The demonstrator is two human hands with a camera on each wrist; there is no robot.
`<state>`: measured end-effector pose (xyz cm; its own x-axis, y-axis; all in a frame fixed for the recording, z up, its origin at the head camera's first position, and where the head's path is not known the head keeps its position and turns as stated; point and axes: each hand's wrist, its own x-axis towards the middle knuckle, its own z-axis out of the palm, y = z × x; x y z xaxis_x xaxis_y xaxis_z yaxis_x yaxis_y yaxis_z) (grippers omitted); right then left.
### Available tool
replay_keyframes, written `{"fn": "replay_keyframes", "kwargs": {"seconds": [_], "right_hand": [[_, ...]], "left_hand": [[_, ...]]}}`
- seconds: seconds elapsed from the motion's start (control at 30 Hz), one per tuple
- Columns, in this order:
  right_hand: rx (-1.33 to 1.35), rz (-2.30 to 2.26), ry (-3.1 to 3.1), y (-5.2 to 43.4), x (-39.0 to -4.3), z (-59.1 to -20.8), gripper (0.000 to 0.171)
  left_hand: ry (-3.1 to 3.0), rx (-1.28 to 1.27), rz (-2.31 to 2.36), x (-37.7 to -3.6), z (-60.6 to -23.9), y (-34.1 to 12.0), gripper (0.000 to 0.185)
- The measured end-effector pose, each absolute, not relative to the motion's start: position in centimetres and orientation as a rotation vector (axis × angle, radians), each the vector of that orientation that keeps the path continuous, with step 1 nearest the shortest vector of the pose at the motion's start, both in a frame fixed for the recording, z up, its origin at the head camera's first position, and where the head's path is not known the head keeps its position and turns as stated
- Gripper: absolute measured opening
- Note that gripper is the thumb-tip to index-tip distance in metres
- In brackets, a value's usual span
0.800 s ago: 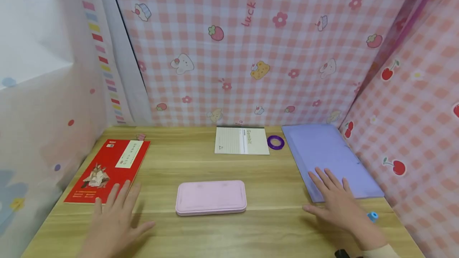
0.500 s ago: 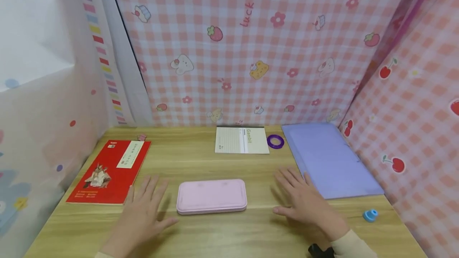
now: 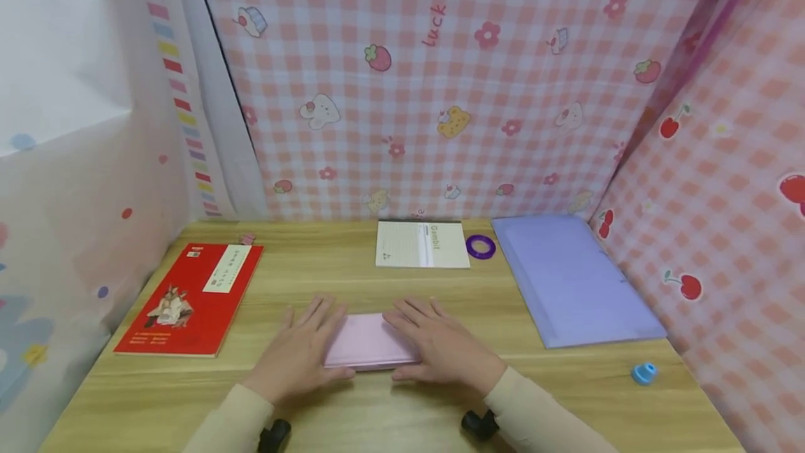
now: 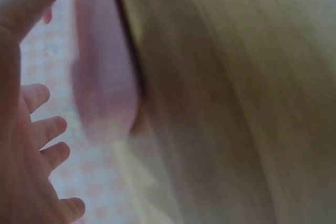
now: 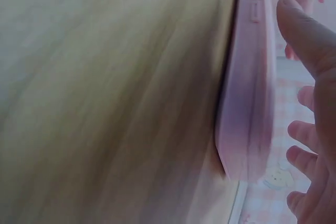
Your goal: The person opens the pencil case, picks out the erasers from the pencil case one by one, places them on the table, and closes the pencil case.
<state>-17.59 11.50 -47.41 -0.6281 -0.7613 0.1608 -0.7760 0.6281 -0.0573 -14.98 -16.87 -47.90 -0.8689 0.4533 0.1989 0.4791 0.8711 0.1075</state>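
Observation:
A flat pink case, which looks like a pencil case (image 3: 371,341), lies closed on the wooden table between my two hands in the head view. My left hand (image 3: 302,349) is over its left end and my right hand (image 3: 445,348) over its right end, fingers extended. In the left wrist view the pencil case (image 4: 102,61) appears blurred beside the spread fingers (image 4: 50,129). A small latch shows on the side of the pencil case (image 5: 247,98) in the right wrist view, with the right fingers (image 5: 302,135) slightly bent. Whether either hand touches it cannot be made out.
A red booklet (image 3: 189,313) lies at the left, a pink clip (image 3: 247,238) behind it. At the back are a Gambit notepad (image 3: 423,245) and a purple tape roll (image 3: 481,247). A lilac folder (image 3: 575,285) and a small blue object (image 3: 644,373) are at the right.
Both hands have moved inward from the table's sides to the ends of the pencil case. The pencil case has stayed in place, and the blue object at the right has come into full view.

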Motion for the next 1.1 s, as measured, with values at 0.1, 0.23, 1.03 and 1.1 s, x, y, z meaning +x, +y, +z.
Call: {"fn": "replay_keyframes", "kwargs": {"seconds": [0.1,0.23,1.03,1.1], "right_hand": [[1.341,0.171,-2.746,10.4,-18.2,-47.9,0.092],[1.378,0.167,-2.774,9.6,-18.6,-48.5,0.091],[1.332,0.154,-2.828,9.6,-18.1,-48.5,0.077],[1.328,0.137,-2.822,9.7,-18.0,-48.5,0.077]], "left_hand": [[-2.907,-0.763,-0.226,-15.6,-48.4,-16.7,0.105],[-2.972,-0.791,-0.228,-16.1,-48.8,-16.3,0.105],[-3.001,-0.817,-0.191,-15.9,-49.1,-15.2,0.098],[-2.992,-0.831,-0.195,-16.0,-49.1,-15.0,0.098]]}}
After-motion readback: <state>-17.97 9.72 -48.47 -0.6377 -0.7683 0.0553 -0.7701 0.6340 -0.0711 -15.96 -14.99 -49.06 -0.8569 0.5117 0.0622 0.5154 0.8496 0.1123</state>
